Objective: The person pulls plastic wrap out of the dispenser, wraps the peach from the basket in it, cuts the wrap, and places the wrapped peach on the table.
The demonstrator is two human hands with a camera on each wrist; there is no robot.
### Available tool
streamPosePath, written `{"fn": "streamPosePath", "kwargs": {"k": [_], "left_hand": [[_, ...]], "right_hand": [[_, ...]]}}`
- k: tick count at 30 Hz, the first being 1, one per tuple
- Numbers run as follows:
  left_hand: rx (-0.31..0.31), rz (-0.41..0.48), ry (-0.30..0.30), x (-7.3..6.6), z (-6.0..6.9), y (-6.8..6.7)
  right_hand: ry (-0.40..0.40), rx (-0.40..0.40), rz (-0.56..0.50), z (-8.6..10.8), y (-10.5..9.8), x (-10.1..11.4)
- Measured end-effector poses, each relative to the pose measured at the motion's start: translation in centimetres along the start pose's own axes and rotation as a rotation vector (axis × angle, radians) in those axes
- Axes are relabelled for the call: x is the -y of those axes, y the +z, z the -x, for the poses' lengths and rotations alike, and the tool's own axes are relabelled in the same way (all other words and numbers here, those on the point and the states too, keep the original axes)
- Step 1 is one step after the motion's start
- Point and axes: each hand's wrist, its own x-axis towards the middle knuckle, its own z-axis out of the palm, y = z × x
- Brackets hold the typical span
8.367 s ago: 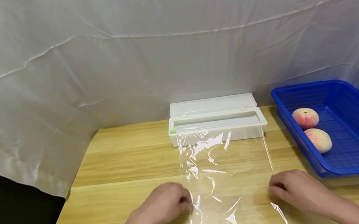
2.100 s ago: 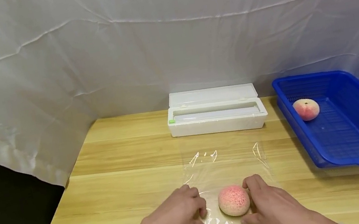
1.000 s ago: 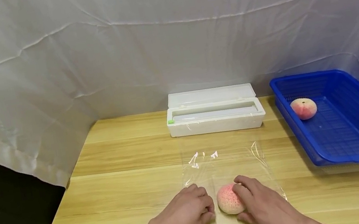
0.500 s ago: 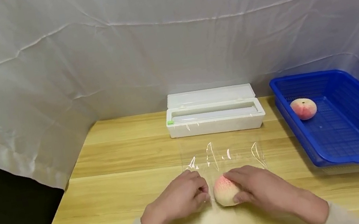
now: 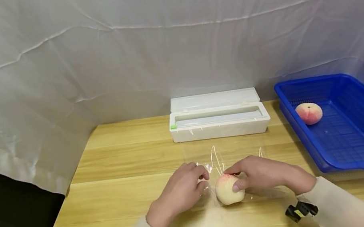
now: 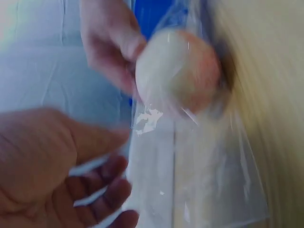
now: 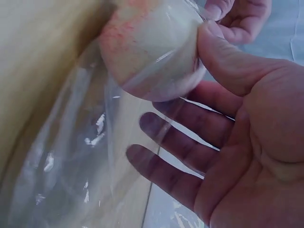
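A pink and cream peach (image 5: 229,189) sits near the front of the table with clear film over it. My right hand (image 5: 269,173) grips it, thumb on the near side and fingers behind. The right wrist view shows the peach (image 7: 154,52) under the film (image 7: 71,156), beside my right hand's (image 7: 228,118) thumb and spread fingers. To the peach's left, my left hand (image 5: 179,191) is held with fingers bent. In the left wrist view, my left hand (image 6: 61,166) has its thumb and fingers apart beside the film (image 6: 204,166).
An open white box (image 5: 221,129) with a roll inside stands at the back of the table, its lid tipped back. At the right is a blue basket (image 5: 302,133) holding another peach (image 5: 309,113). A grey curtain (image 5: 172,58) hangs behind the table.
The long film stretch has separated from the box, and one peach has moved from the basket onto it. Lately my right hand has rolled the peach slightly away from me, with film round it.
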Motion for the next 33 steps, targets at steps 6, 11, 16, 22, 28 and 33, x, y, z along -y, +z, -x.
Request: {"fn": "streamPosePath", "kwargs": {"k": [6, 11, 16, 22, 28, 33], "left_hand": [[-0.21, -0.165, 0.194, -2.9, 0.5, 0.9], [-0.222, -0.344, 0.295, -4.1, 0.7, 3.1], [-0.21, -0.377, 0.269, -3.8, 0.5, 3.8], [-0.22, -0.318, 0.277, -2.8, 0.0, 4.7], [-0.212, -0.304, 0.236, -2.0, -1.1, 5.6], [-0.188, -0.315, 0.198, -1.7, -1.5, 5.5]], "right_hand": [[0.004, 0.078, -0.117, -0.6, -0.6, -1.4], [-0.032, 0.122, -0.151, -1.2, -1.0, -2.4], [-0.04, 0.175, -0.222, -1.8, -1.2, -3.4], [0.01, 0.185, -0.314, -2.4, -1.3, -4.7], [0.027, 0.192, -0.436, -3.0, -1.0, -5.9], [0.041, 0.142, -0.436, -3.2, -1.0, -6.1]]}}
